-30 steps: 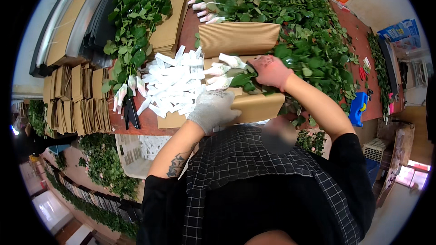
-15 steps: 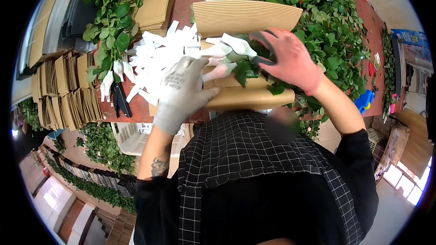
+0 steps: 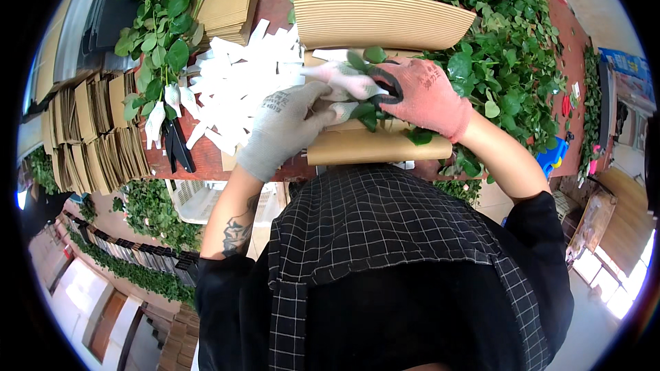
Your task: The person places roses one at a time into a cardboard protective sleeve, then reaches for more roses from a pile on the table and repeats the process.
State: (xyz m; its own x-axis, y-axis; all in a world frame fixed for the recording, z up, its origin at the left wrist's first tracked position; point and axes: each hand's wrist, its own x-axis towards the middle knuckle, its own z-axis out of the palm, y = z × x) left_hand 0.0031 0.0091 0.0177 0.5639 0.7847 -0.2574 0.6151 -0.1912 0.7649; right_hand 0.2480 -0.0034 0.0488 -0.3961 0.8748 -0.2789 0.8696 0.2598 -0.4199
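Note:
My left hand (image 3: 285, 127), in a grey glove, rests at the edge of a pile of white paper sleeves (image 3: 237, 93), its fingertips touching a sleeve-wrapped flower bud (image 3: 347, 82). My right hand (image 3: 423, 96), in a pink glove, grips leafy stems (image 3: 368, 110) with that wrapped bud. Both hands meet over a curved sheet of brown corrugated cardboard (image 3: 378, 148) on the reddish table (image 3: 206, 154).
A stack of curved cardboard sheets (image 3: 378, 20) lies just beyond the hands. A large heap of green leafy stems (image 3: 495, 55) fills the right side. More stems (image 3: 161, 27) and folded cardboard (image 3: 93, 130) lie left. A black tool (image 3: 177, 148) lies near the table edge.
Both hands have drawn closer together over the cardboard sheet. My left hand moved right from the sleeve pile toward the stems held by my right hand.

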